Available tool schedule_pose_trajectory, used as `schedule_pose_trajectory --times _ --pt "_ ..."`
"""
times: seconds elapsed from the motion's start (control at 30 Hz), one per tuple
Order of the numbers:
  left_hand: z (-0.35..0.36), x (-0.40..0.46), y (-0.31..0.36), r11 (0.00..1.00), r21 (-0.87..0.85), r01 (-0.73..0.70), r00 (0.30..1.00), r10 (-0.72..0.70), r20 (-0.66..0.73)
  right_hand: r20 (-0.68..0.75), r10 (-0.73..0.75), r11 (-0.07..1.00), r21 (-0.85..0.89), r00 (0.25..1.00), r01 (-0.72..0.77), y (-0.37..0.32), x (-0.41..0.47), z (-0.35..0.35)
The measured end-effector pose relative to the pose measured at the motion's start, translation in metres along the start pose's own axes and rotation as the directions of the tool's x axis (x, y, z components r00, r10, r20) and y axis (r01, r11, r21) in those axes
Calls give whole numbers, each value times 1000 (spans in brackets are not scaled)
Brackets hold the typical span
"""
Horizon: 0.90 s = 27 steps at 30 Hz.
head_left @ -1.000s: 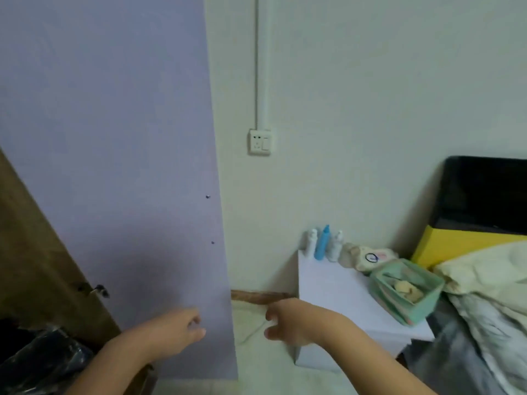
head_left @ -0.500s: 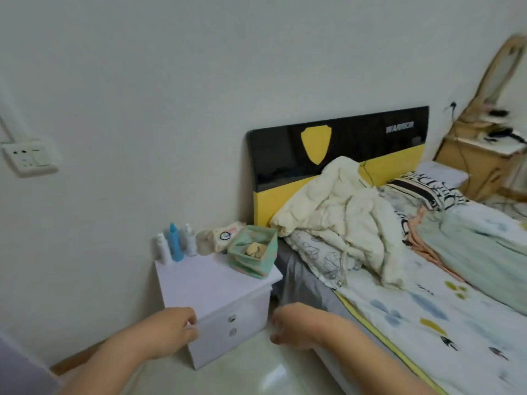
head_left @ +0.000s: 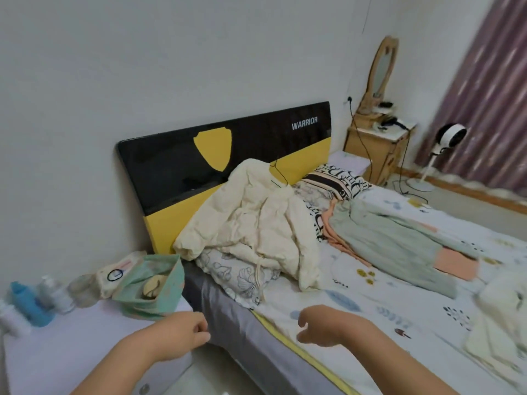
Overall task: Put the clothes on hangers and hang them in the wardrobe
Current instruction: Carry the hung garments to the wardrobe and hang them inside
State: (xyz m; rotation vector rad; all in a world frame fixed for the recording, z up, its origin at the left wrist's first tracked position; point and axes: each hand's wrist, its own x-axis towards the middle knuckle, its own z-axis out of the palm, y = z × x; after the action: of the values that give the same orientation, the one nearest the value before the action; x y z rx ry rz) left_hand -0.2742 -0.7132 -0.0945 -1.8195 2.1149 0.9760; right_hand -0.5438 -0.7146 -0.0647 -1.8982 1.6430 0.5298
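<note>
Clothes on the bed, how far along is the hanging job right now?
Done: nothing that shows; no wardrobe is in view. In hand: nothing, the left hand and right hand hang loosely curled, holding nothing, over the near bed edge. Left: the cream jacket heaped by the headboard with a thin wire hanger sticking up, the green garment lying on peach clothes, and a pale piece at the right.

Home bedroom. Bed [head_left: 370,323] with patterned sheet against a white wall, black-and-yellow headboard [head_left: 176,166] lettered "WARRIOR". Clothes heaped on the mattress — cream jacket [head_left: 251,220], pale green garment [head_left: 390,238]. White nightstand [head_left: 71,346] beside the bed, bottles [head_left: 31,303] on top. Wooden dressing table [head_left: 376,146] with oval mirror [head_left: 383,67] in the far corner — standing fan [head_left: 445,141] and striped curtain [head_left: 490,89] nearby.
</note>
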Motion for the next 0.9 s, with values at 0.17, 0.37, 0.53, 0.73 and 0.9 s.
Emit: schedule_pose_trajectory --times 0.17,0.37,0.53,0.73,0.9 --pt "-33 66 8 996 72 -48 999 47 26 -19 82 994 77 996 -81 30 45 -33" --pt "-99 159 -7 987 125 -101 995 102 4 -76 160 970 198 984 -142 36 129 -89" --pt "-159 239 -19 980 136 -147 989 143 39 -92 236 938 281 967 -202 25 201 -133" --pt "-211 323 -17 945 264 -191 981 194 17 -60 264 902 369 963 -224 22 275 -156" --pt "-239 394 -6 938 275 -209 971 233 -58 -40 278 879 414 960 -237 46 342 -177"
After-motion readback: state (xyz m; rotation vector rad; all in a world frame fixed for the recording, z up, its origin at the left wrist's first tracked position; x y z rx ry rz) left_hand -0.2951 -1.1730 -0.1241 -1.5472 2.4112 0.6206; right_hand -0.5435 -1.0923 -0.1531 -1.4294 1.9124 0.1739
